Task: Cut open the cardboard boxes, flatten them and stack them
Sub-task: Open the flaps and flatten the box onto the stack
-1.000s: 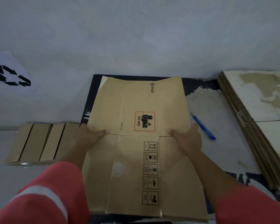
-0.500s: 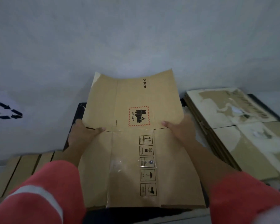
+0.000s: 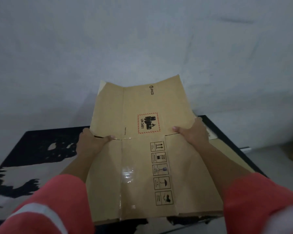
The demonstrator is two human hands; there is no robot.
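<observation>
Since a second ago we have lifted the box (image 3: 142, 157) off the mat (image 3: 41, 149) and swung it right, over the stack (image 3: 224, 146) peeking out beneath. Our left hand (image 3: 91, 141) and right hand (image 3: 193, 134) pinch its side edges at the fold, thumbs on top. The far half tilts up; let go carelessly, it could land skewed off the pile.

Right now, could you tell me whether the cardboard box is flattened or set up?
Flattened: the box is a thin sheet, its far half bent upward at the crease, left hand and right hand gripping its sides.
</observation>
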